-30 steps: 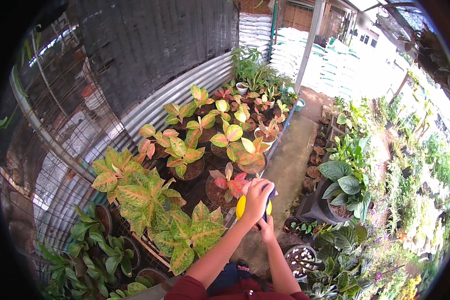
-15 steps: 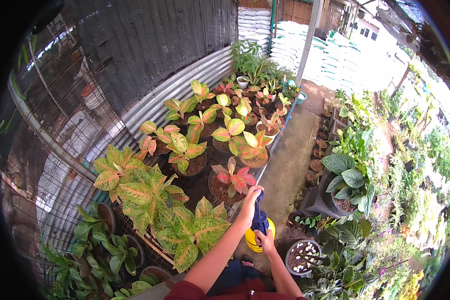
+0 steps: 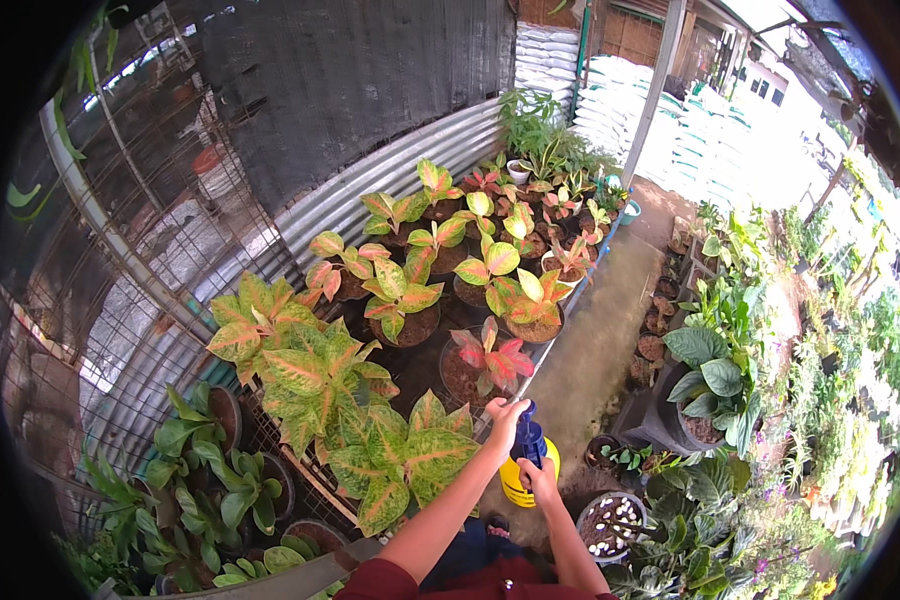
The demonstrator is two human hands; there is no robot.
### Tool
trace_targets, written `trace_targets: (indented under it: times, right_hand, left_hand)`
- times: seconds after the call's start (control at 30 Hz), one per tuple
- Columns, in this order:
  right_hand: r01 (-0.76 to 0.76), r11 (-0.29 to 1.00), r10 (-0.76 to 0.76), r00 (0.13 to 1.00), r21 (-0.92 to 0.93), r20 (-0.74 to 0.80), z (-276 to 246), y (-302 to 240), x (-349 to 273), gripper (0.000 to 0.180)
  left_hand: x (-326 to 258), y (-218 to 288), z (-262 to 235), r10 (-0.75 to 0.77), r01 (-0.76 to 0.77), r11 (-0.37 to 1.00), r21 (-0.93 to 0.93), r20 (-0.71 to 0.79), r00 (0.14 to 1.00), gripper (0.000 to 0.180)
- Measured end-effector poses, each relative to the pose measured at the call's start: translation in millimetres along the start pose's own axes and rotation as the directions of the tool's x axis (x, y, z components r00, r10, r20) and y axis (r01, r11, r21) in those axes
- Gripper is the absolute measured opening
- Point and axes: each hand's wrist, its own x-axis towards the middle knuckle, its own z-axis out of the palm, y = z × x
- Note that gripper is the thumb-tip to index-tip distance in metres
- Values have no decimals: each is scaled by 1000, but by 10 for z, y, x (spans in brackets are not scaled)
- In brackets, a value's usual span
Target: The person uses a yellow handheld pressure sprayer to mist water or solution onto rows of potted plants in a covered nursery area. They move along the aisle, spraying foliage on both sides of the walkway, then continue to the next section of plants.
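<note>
My left hand is curled around the dark blue pump top of a yellow spray bottle, low in the frame just right of centre. My right hand is wrapped around the bottle's front, fingers closed on its side. The bottle is smooth rounded plastic, a squat bright yellow tank under a narrower blue head; I cannot make out the nozzle. My sleeves are dark red cloth.

Just above my left hand stands a potted plant with pink and red leaves, its soil dark and crumbly. To the lower left of the hands spread broad, pointed leaves, green mottled with yellow and pink. More pots of the same kind fill a bench running toward the upper middle. Behind them, a ribbed corrugated metal wall sits below dark mesh shade cloth. To the right runs a grey concrete path, with glossy, broad green-leaved plants beside it and white stacked sacks at the upper right.
</note>
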Motion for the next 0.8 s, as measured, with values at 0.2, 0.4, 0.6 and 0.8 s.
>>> trace_targets:
  times: [0.2,0.4,0.6,0.8]
  right_hand:
    - [147,986,-144,989,-81,43,167,-346,43,25]
    - [285,903,-296,955,-322,15,133,-381,201,27]
    - [212,878,-229,973,-428,12,-17,-92,181,24]
    - [4,996,-4,1000,-86,5,-21,108,43,24]
  left_hand:
    - [12,247,49,206,-212,971,-108,-63,976,55]
    - [-128,500,108,236,-232,939,-254,-17,972,52]
    - [-97,175,-155,-111,139,968,-209,140,984,20]
    - [-233,91,-147,-264,278,949,-150,110,958,23]
